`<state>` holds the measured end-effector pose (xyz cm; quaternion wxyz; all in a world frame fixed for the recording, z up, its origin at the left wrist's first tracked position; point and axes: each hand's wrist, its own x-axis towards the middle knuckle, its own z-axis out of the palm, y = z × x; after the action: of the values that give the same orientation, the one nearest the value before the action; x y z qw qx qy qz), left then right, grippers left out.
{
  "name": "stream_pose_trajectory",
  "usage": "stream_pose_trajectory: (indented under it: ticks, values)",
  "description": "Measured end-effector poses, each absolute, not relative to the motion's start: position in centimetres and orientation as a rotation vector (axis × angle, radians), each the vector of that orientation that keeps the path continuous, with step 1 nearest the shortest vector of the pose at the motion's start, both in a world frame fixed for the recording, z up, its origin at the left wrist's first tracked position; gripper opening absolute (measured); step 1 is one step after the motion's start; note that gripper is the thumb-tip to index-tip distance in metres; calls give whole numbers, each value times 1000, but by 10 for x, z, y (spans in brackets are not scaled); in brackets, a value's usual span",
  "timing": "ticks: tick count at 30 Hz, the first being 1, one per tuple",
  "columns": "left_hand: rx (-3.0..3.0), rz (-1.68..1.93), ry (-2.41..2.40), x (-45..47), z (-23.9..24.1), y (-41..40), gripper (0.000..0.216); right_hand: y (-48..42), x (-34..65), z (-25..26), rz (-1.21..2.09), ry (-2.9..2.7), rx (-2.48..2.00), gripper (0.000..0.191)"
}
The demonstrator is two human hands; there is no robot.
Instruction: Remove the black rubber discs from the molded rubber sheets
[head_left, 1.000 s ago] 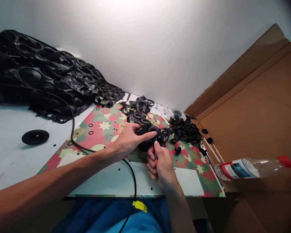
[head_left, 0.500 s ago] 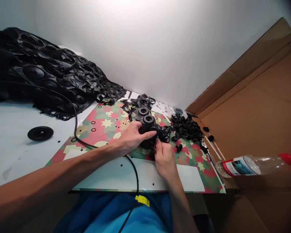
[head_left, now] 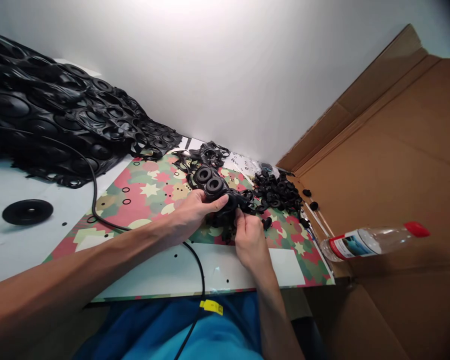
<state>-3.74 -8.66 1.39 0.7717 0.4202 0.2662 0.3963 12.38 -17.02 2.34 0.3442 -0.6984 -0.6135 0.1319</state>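
Note:
A black rubber sheet with moulded ring-shaped parts is held above the patterned mat. My left hand grips its near side, thumb pressed on top and the other fingers hidden beneath. Close by on the right, my right hand is closed in a pinch at the sheet's edge. A tiny shiny tip shows at its fingertips, too small to name. Behind the held sheet lies a tangle of torn black rubber web. To the right is a pile of loose black rubber parts.
Large black moulded sheets are heaped at the left, with a black disc before them. A black cable crosses the camouflage-patterned mat. On the right are a plastic bottle and a cardboard box.
The whole view has shifted, so things appear farther left. My left hand keeps its grip on the rubber sheet, and my right hand still pinches at its edge.

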Motion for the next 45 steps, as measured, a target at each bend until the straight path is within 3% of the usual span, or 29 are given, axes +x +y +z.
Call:
stream_pose_trajectory:
  ticks: [17,24,32,45]
  values:
    - [887,794,409,-43,34,-94,37,-155,140,25,444,-1542,-1759,56]
    - [864,853,489,-43,28,-89,37,-177,142,33,836,-1576,-1618,62]
    - [963,860,549,-43,20,-89,42,-194,138,39,1446,-1223,-1380,67]
    - [1155,928,574,-40,11,-86,43,-175,123,31,1433,-1033,-1271,71]
